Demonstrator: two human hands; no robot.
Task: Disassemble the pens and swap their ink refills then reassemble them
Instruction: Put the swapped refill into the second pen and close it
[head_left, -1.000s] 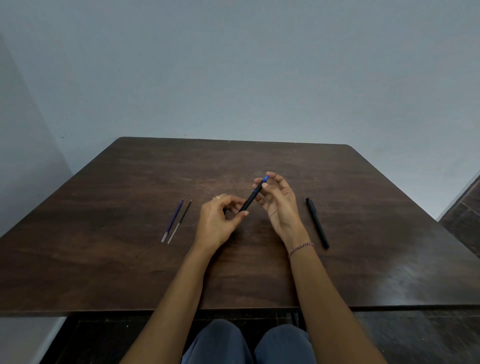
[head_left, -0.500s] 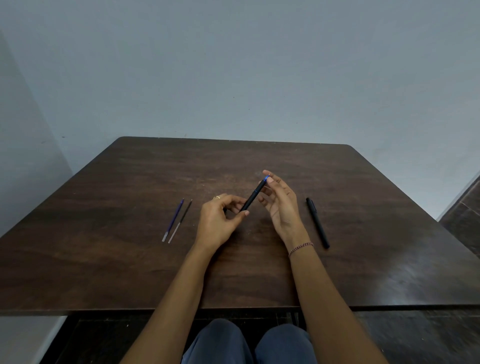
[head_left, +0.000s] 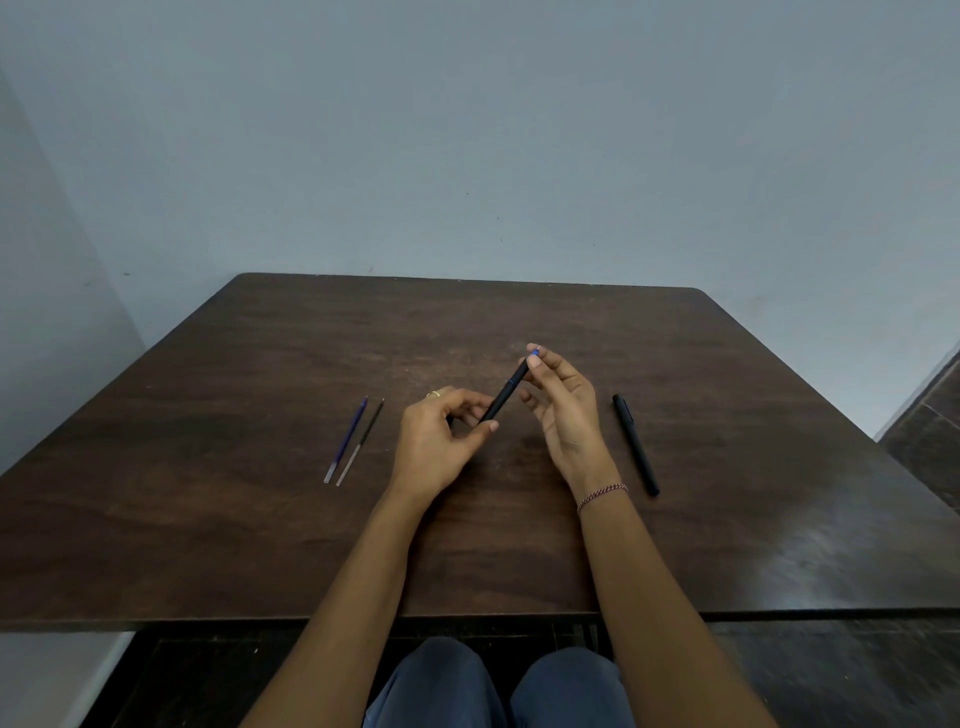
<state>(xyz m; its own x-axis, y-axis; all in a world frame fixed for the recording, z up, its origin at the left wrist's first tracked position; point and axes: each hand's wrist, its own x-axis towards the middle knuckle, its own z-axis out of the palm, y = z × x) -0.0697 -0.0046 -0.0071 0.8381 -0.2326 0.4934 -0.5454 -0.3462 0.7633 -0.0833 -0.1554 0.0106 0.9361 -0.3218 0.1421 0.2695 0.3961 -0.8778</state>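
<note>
Pen (head_left: 506, 391) pinched by left grip (head_left: 441, 436) and right grip (head_left: 566, 410), refills (head_left: 347, 440) lying on table (head_left: 727, 415).

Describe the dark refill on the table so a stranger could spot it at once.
On the wooden table, left of the left hand, two thin refills lie side by side. The dark refill is the one nearer the hand; the blue refill lies beyond it.

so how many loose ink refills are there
2. On the dark wooden table, left of the left hand: the thin blue ink refill, and just right of it the thin black ink refill. Others may be hidden.
</note>
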